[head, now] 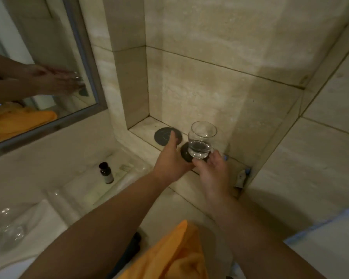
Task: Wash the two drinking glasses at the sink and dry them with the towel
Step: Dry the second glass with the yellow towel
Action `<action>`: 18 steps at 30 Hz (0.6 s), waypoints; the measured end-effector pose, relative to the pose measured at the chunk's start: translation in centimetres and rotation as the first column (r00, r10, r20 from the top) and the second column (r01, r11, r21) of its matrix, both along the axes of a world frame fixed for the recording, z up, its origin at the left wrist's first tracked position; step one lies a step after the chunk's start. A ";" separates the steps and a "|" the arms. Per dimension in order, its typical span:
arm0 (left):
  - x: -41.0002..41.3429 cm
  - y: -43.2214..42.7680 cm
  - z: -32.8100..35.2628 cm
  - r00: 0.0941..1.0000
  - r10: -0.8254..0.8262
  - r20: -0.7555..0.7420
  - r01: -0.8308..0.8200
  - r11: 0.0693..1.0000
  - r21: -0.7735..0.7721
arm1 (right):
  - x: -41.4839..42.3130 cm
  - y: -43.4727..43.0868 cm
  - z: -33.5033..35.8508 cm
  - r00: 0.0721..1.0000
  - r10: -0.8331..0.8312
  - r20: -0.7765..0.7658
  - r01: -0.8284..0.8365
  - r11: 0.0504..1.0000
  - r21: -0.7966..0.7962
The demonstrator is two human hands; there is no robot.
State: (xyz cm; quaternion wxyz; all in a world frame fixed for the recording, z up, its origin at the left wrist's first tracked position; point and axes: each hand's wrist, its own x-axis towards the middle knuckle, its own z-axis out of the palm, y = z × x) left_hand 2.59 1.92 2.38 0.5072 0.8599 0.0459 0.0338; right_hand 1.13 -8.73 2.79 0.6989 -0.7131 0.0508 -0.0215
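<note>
Orange cloth [169,256] nearest — right hand [214,172] grasps glass [200,140]; left hand [170,158] released.

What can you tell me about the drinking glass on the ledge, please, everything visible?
The drinking glass is a short, clear tumbler with a thick, heavy base and a thin round rim. It stands upright and looks empty. It sits on a dark round coaster on the stone ledge in the tiled corner. The right hand touches its base from the near side with the fingertips; the left hand reaches beside it, toward a second, bare coaster.
</note>
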 end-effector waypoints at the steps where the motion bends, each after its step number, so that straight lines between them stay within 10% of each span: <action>1: -1.8 0.6 -0.5 0.998 0.051 0.025 -0.050 0.999 -0.014 | -0.9 0.3 0.2 1.000 -0.005 0.003 0.005 1.000 -0.016; 8: -16.5 8.1 -5.6 0.886 0.462 0.045 -0.463 0.886 0.014 | -8.4 7.2 0.4 0.939 0.341 -0.053 -0.345 0.924 -0.164; 18: -28.4 19.6 -8.3 0.481 0.869 -0.116 -0.876 0.480 -0.042 | -17.0 23.0 -4.3 0.574 0.771 -0.277 -0.816 0.569 -0.105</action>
